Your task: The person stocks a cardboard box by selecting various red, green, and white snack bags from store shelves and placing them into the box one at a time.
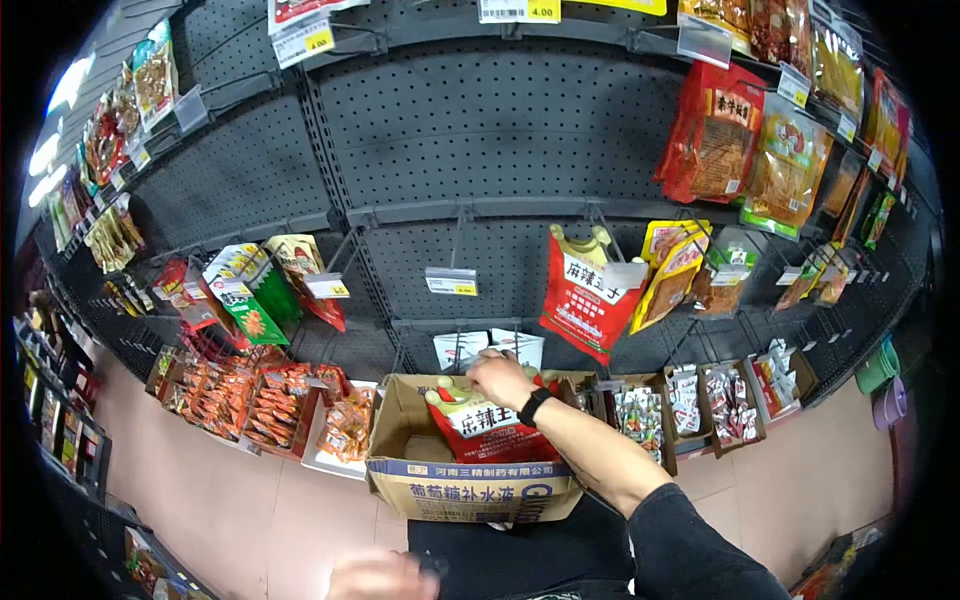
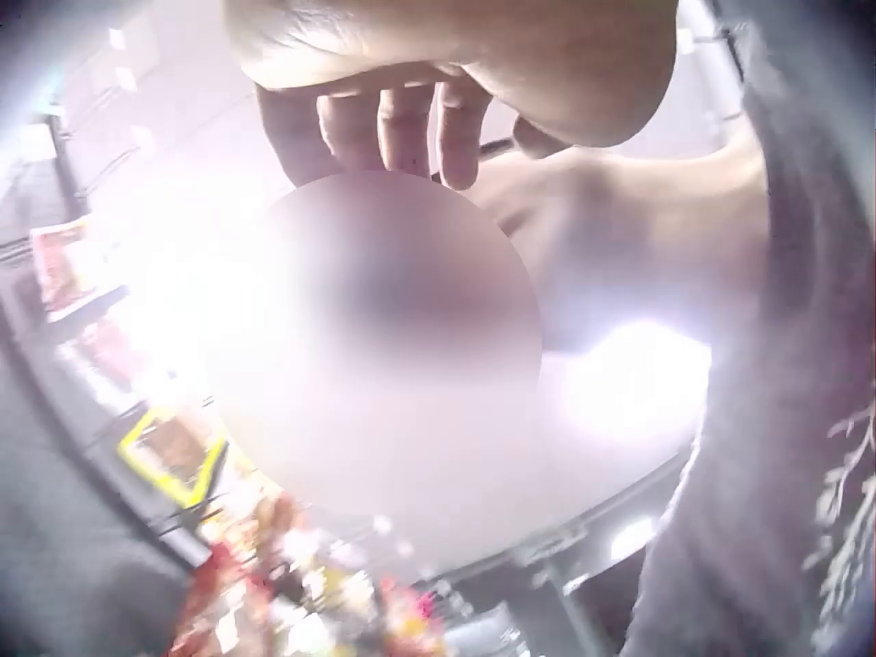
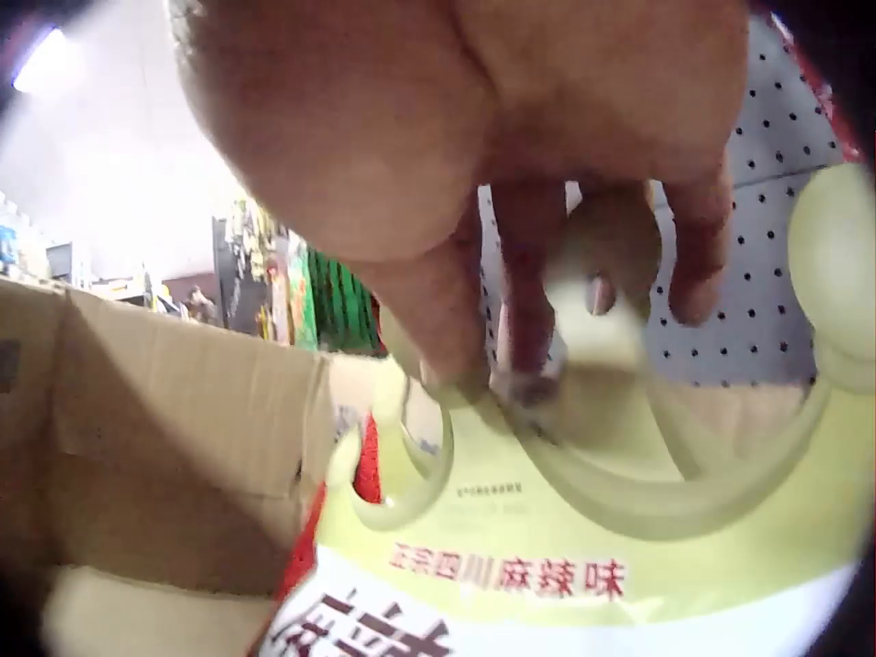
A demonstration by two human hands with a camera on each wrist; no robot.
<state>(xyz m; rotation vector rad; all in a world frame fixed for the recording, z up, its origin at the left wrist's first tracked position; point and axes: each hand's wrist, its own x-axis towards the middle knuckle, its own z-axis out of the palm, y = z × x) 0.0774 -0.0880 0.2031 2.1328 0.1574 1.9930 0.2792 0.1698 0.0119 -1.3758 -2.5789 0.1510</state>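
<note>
In the head view my right hand [image 1: 500, 378] pinches the top edge of a red snack bag [image 1: 480, 425] with a pale green top. That bag stands in an open cardboard box [image 1: 490, 490], and more pale green bag tops show beside it. Close up in the right wrist view, the thumb and a finger of the hand [image 3: 479, 151] meet at the scalloped top of the snack bag [image 3: 548, 548]. My left hand [image 1: 380, 575] is blurred low in the head view. The left wrist view shows that hand [image 2: 452, 69] with loosely bent fingers and nothing in them.
A matching red bag [image 1: 590, 300] hangs on a hook above the box, beside a yellow packet [image 1: 665, 275]. Dark pegboard shelving [image 1: 420, 130] with price tags curves around me. Boxes of small orange packets [image 1: 215, 395] line the left, and boxes of small sachets [image 1: 730, 400] the right.
</note>
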